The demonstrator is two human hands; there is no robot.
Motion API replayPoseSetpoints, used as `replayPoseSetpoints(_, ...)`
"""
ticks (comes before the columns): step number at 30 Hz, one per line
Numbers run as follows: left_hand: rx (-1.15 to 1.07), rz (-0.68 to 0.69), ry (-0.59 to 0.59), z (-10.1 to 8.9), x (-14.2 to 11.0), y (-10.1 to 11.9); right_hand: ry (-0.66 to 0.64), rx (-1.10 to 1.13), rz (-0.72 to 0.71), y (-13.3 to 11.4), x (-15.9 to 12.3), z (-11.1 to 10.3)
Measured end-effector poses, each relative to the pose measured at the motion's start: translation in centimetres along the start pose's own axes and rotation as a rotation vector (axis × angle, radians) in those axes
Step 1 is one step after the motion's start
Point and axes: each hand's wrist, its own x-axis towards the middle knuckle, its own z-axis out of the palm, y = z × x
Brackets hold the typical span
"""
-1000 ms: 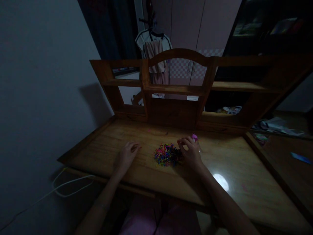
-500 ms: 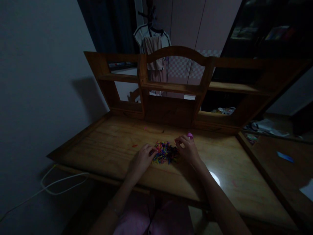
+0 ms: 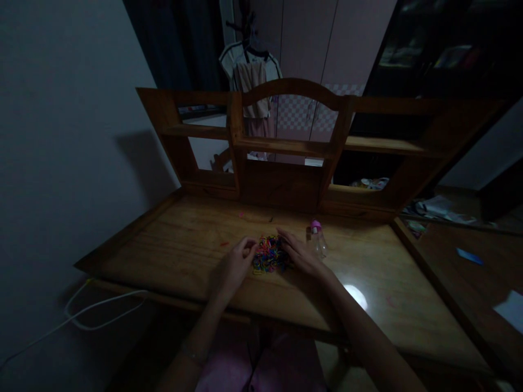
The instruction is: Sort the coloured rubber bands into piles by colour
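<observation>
A small heap of thin, multicoloured bands [image 3: 269,256], looking like rubber bands or hair ties, lies on the wooden desk [image 3: 171,239] between my hands. My left hand [image 3: 239,261] is at the heap's left edge with its fingers curled and thumb and fingertips together. Whatever they pinch, if anything, is too small to make out. Stretched fingers of my right hand [image 3: 300,255] lie against the heap's right side, partly covering it. Just beyond that hand is a clear bottle [image 3: 319,242] with a pink cap.
A small orange-red piece [image 3: 224,244] lies left of the heap, and a pink bit [image 3: 241,214] and a dark bit [image 3: 271,219] lie farther back. The wooden shelf unit [image 3: 286,144] rises at the desk's back. A white cable [image 3: 106,299] hangs at the left front edge.
My right hand has moved left onto the heap, and its fingers have straightened from a pinch. The bottle now shows more fully. My left hand has shifted slightly left, its fingers more curled.
</observation>
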Motion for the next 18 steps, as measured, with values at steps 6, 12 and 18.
replayPoseSetpoints(6,-0.286,-0.016,-0.093,0.0,4.1,-0.9,-0.041,0.280,0.116,0.0,0.7,0.6)
replayPoseSetpoints(12,-0.408,-0.024,-0.395,3.1,7.4,-0.8,0.030,0.423,0.148,-0.2,1.0,0.6)
replayPoseSetpoints(18,-0.426,0.022,-0.476,4.4,7.2,-1.0,0.168,0.467,0.245,0.2,0.7,2.2)
